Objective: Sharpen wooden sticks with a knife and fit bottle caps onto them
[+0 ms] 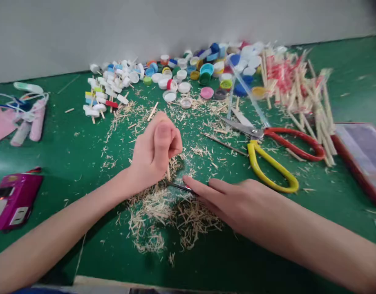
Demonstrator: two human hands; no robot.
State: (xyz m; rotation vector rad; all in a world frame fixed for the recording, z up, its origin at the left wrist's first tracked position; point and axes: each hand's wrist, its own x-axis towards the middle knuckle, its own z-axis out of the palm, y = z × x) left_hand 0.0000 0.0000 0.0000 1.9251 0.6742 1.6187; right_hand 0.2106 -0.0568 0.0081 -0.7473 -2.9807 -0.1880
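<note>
Near the middle of the table, my left hand (155, 149) is closed in a fist around a thin wooden stick (168, 174). Only the stick's lower tip shows, pointing down. My right hand (237, 200) is closed on a narrow knife (180, 187), its index finger stretched along it. The blade reaches left to the tip of the stick, and the handle is hidden under the palm. Pale wood shavings (155, 212) lie heaped below both hands.
Scissors (255, 132) with red and yellow handles lie on the green table (108, 253), beside a slim metal rod (224, 144). Behind are bottle caps (184, 87), caps on sticks (113, 85) and bundled sticks (298, 81). A magenta device (18, 198) sits at left.
</note>
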